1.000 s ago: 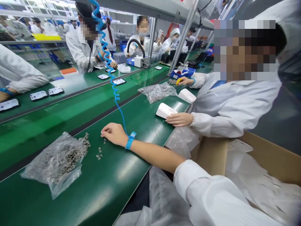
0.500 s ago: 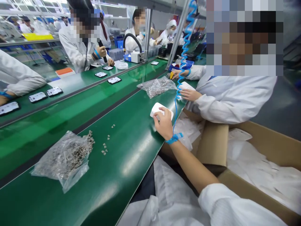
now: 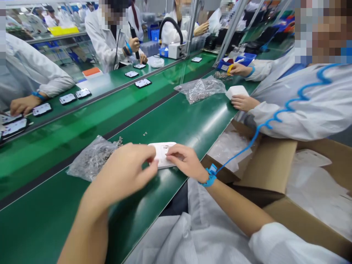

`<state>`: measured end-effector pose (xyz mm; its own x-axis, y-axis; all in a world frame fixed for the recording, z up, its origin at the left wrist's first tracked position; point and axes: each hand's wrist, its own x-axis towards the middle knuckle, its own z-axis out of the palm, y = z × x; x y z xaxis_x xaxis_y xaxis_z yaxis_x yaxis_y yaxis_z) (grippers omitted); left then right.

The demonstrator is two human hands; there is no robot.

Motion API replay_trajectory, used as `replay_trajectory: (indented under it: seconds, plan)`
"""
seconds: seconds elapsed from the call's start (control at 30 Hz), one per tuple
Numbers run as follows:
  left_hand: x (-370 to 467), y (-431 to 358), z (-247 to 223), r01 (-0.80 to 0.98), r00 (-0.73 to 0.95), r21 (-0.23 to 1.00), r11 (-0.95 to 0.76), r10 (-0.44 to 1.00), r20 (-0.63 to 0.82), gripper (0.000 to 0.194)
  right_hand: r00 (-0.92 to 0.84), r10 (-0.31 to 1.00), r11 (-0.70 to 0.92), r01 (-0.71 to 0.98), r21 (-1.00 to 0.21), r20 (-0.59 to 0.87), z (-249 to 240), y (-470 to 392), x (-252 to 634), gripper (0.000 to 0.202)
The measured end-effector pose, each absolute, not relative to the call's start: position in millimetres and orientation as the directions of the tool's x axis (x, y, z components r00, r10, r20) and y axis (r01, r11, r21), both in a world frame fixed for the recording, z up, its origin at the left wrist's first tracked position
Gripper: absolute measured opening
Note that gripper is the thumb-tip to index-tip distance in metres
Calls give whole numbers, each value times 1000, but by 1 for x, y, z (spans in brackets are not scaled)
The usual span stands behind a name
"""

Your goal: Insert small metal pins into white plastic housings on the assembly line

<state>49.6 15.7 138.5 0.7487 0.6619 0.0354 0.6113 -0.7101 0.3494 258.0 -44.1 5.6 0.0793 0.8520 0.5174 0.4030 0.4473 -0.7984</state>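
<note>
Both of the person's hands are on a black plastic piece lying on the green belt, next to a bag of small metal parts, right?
Not quite: the plastic piece is white, not black, as the head view shows. Both the left hand and right hand are on it, beside the bag.

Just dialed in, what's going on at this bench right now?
A person at a green conveyor belt has both hands on a flat white plastic part. The right hand, with a blue wrist strap, rests fingers on its right edge; the left hand pinches at its left edge. A clear bag of small metal parts lies just left. A co-worker's hand holds another white part further along.
</note>
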Motion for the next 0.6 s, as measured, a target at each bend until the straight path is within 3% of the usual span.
replay_trajectory:
  seconds: [0.13, 0.3, 0.6]
  plan:
    - [68, 38, 114, 696, 699, 298, -654, 712, -69, 21, 8, 857, 432, 533, -727, 515, 17, -31, 275, 6]
    - [76, 45, 99, 751, 625, 312, -581, 779, -54, 18, -226, 860, 491, 613, -619, 459, 15, -10, 284, 12]
    - [80, 46, 79, 771, 599, 307, -559, 799, -48, 15, -157, 925, 369, 587, -720, 346, 6, 5, 273, 9]
